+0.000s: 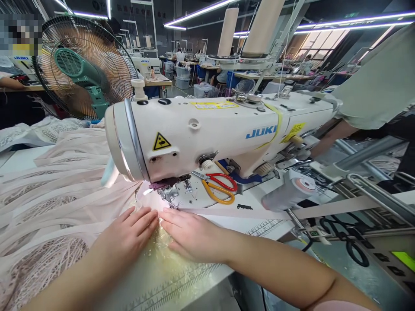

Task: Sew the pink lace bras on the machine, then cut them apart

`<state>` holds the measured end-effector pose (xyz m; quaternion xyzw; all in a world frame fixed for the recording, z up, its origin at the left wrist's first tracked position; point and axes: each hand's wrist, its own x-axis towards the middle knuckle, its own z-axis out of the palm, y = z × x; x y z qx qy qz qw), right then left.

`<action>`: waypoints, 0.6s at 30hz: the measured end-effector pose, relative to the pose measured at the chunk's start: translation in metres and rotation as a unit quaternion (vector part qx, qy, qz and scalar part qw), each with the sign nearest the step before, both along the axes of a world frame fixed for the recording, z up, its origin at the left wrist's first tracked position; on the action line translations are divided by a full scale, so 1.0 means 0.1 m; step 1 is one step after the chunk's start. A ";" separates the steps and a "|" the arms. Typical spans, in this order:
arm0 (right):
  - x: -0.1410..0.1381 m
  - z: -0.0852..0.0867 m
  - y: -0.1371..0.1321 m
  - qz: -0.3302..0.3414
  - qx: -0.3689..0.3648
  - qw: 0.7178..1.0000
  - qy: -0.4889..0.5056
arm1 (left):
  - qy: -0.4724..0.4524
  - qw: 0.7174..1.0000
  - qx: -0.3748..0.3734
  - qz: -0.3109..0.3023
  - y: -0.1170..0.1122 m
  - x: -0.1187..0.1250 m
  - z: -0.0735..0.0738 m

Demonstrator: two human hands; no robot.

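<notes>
My left hand (pixel 128 231) lies flat with its fingers stretched toward the needle area of a white JUKI sewing machine (pixel 207 134). Under and beside its fingertips is pale pink fabric (pixel 151 199), lit at the presser foot. My right hand (pixel 191 233) rests next to it, palm down with fingers extended, the fingertips of both hands almost meeting at the fabric's near edge. The needle itself is hard to make out. Red-and-orange-handled scissors (pixel 220 188) lie on the machine bed, right of the needle area.
Pale pink lace-trimmed pieces (pixel 65 185) spread across the table's left side. A large fan (pixel 84 69) stands behind them. Thread cones (pixel 228 32) rise above the machine. At right are a fabric tape roll (pixel 290 190), metal rails and another person's sleeve (pixel 372 82). Ruler markings (pixel 181 283) run along the table edge.
</notes>
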<state>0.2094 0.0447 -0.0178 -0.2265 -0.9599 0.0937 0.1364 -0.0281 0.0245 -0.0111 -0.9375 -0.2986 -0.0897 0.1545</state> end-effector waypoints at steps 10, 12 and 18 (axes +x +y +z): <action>0.01 -0.02 0.02 0.004 -0.005 1.000 -0.001 | 0.002 0.996 -0.067 0.055 0.36 -0.22 -0.06; 0.02 -0.02 0.02 0.006 -0.008 1.000 -0.002 | 0.008 0.996 -0.064 0.058 0.40 -0.24 -0.08; 0.02 -0.01 0.03 0.014 -0.006 1.000 -0.007 | 0.027 0.998 -0.017 0.057 0.50 -0.19 -0.01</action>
